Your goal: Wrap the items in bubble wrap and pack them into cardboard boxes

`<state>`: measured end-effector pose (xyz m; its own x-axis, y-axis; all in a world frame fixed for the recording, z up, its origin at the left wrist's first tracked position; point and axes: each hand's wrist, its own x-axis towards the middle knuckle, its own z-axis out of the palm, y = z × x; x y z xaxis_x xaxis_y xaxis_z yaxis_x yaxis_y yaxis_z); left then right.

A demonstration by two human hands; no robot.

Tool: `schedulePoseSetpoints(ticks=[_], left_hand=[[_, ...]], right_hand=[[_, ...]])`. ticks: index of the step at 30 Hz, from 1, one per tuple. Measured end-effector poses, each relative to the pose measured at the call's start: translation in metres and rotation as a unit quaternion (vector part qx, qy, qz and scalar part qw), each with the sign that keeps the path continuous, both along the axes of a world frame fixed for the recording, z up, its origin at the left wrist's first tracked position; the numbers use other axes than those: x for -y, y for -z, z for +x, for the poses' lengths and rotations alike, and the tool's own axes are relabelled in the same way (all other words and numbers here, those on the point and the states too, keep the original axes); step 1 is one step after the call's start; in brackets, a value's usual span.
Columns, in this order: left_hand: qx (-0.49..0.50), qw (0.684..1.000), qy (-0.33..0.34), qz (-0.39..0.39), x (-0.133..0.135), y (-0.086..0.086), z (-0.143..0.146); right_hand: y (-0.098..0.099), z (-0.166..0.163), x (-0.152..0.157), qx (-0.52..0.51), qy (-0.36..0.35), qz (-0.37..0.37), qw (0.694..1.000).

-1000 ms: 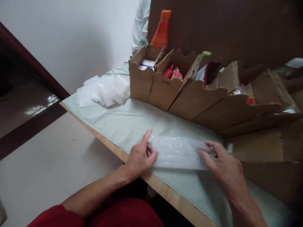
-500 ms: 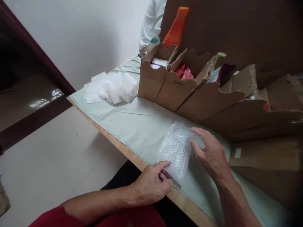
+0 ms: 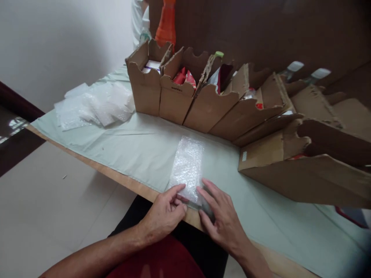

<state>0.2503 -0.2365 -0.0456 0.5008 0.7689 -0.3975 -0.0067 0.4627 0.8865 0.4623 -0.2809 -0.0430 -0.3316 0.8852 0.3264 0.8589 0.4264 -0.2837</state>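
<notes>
A clear bubble-wrap pouch [image 3: 188, 166] lies flat near the table's front edge. Something reddish shows at its near end, too little of it to name. My left hand [image 3: 166, 210] pinches the pouch's near left corner, index finger on top and the other fingers curled below. Beside the right edge of the pouch is my right hand [image 3: 222, 216], fingers apart and holding nothing; its fingertips come close to the plastic, and I cannot tell whether they touch.
More bubble-wrap pouches [image 3: 95, 104] are heaped at the table's left end. Along the back stands a row of open cardboard bins [image 3: 174, 100] with mixed goods inside. Another cardboard bin [image 3: 290, 173] juts forward at the right. An orange bottle [image 3: 166, 27] rises behind the row.
My view has swung to the right. My right hand has come down from the pouch's upper right side to its near right corner. The left hand keeps its hold.
</notes>
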Motion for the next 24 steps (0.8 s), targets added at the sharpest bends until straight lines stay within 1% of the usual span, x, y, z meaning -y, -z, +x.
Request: schedulePoseSetpoints(ticks=[3, 5, 7, 8, 9, 11, 13, 15, 17, 18, 20, 22, 24], left_hand=[[-0.004, 1.0, 0.009, 0.009, 0.003, 0.001, 0.0], [-0.014, 0.999, 0.043, 0.029, 0.004, -0.003, -0.006], [-0.035, 0.992, 0.092, 0.083, 0.002, -0.011, -0.018], [-0.053, 0.985, 0.107, 0.124, -0.001, -0.017, -0.025], [-0.075, 0.976, 0.109, 0.171, -0.006, -0.023, -0.032], [-0.125, 0.952, 0.076, 0.267, -0.022, -0.036, -0.041], [-0.158, 0.919, 0.044, 0.359, -0.043, -0.045, -0.041], [-0.151, 0.882, 0.053, 0.443, -0.064, -0.047, -0.033], [-0.125, 0.854, 0.09, 0.496, -0.08, -0.041, -0.02], [-0.119, 0.847, 0.113, 0.505, -0.085, -0.037, -0.014], [-0.129, 0.846, 0.152, 0.494, -0.087, -0.027, -0.007], [-0.141, 0.858, 0.167, 0.466, -0.085, -0.018, -0.007], [-0.132, 0.873, 0.17, 0.438, -0.082, -0.012, -0.012]], right_hand=[[0.005, -0.014, -0.001, 0.011, 0.013, 0.055, 0.998], [0.008, -0.019, -0.006, -0.004, 0.004, 0.071, 0.997], [0.01, -0.02, -0.011, -0.033, -0.006, 0.069, 0.997], [0.011, -0.02, -0.013, -0.049, -0.009, 0.063, 0.997], [0.012, -0.019, -0.014, -0.062, -0.008, 0.055, 0.997], [0.013, -0.018, -0.015, -0.08, -0.003, 0.041, 0.996], [0.013, -0.017, -0.015, -0.086, -0.002, 0.033, 0.996], [0.012, -0.018, -0.014, -0.083, -0.001, 0.025, 0.996], [0.01, -0.018, -0.014, -0.074, 0.0, 0.016, 0.997], [0.009, -0.019, -0.014, -0.071, -0.001, 0.015, 0.997], [0.009, -0.019, -0.013, -0.066, 0.0, 0.019, 0.998], [0.011, -0.019, -0.012, -0.069, 0.001, 0.024, 0.997], [0.012, -0.019, -0.011, -0.083, 0.003, 0.02, 0.996]])
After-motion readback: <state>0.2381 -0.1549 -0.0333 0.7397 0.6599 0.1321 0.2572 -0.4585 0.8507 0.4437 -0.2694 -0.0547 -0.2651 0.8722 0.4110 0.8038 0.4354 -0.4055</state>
